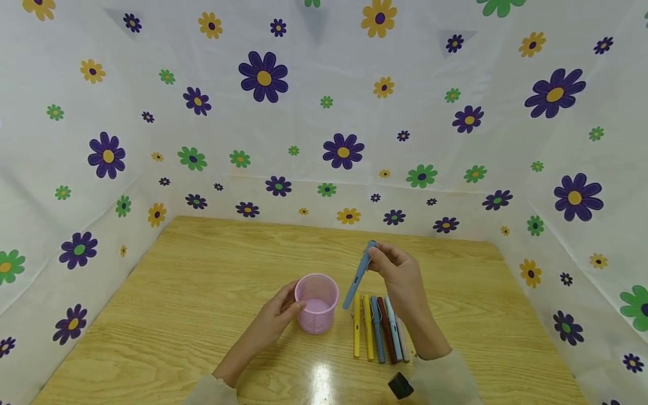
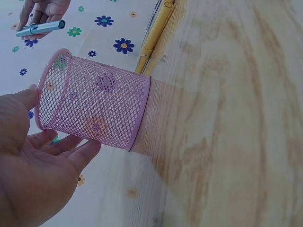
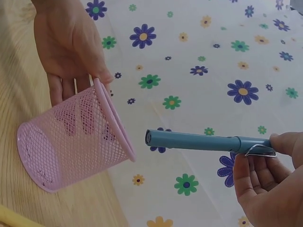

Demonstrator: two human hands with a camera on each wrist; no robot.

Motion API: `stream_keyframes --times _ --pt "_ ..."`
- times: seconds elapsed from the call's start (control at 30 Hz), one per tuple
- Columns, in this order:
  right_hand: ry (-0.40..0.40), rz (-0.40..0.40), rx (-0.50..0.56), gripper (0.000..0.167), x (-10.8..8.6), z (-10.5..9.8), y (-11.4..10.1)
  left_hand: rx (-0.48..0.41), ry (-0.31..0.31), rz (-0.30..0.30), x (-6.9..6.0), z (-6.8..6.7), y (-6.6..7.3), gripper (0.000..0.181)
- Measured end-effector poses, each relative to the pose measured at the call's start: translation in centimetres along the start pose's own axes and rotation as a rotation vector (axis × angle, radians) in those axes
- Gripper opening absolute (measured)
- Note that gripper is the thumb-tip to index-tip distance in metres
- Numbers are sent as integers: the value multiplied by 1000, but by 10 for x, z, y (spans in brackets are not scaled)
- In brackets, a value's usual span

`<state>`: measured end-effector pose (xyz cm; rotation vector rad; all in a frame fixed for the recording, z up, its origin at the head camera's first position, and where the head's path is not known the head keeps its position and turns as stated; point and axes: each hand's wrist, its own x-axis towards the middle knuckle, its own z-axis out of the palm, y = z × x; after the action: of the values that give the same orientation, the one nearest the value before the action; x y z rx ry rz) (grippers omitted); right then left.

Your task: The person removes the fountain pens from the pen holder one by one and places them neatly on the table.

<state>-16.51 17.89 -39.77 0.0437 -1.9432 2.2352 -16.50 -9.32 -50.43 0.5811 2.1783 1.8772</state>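
Observation:
A pink mesh pen holder [image 1: 316, 324] stands on the wooden table, its round mouth upward. My left hand [image 1: 275, 319] holds it from the left side, thumb at the rim and fingers along the mesh [image 2: 90, 104]. My right hand [image 1: 402, 275] pinches a blue pen [image 1: 358, 277] near its clip end, above the table and right of the pen holder. The pen tilts, with its lower end toward the holder but apart from it. In the right wrist view the pen [image 3: 194, 140] points at the holder's rim [image 3: 113, 120].
Several pens lie side by side right of the holder: yellow pens [image 1: 356, 334], a blue one [image 1: 377, 332], a dark red one [image 1: 387, 332], a light blue one [image 1: 394, 332] and a pale one. A small black block [image 1: 400, 386] is near my right sleeve. Flowered cloth [image 1: 304, 124] encloses the table [image 1: 202, 270].

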Motion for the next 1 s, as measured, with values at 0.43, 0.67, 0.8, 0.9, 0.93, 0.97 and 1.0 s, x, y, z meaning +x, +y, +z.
stream_keyframes --times 0.43,0.67,0.8,0.9,0.93,0.97,1.0 --pt "39 33 -87 34 -4 -30 -6 -10 9 19 0 0 -1 58" --pt "51 33 -62 21 -10 -52 -10 -6 4 24 0 0 -1 58" --pt "60 26 -42 15 -12 -64 -10 -13 10 12 0 0 -1 57" --pt "73 32 -43 14 -13 -73 -11 -8 1 23 0 0 -1 57" --pt "75 35 -49 15 -14 -76 -11 -5 -2 28 0 -1 -1 57" --pt "77 39 -57 15 -14 -80 -11 -5 -5 33 0 0 0 58" --pt "77 42 -65 15 -15 -84 -11 -6 -8 35 0 0 0 58"
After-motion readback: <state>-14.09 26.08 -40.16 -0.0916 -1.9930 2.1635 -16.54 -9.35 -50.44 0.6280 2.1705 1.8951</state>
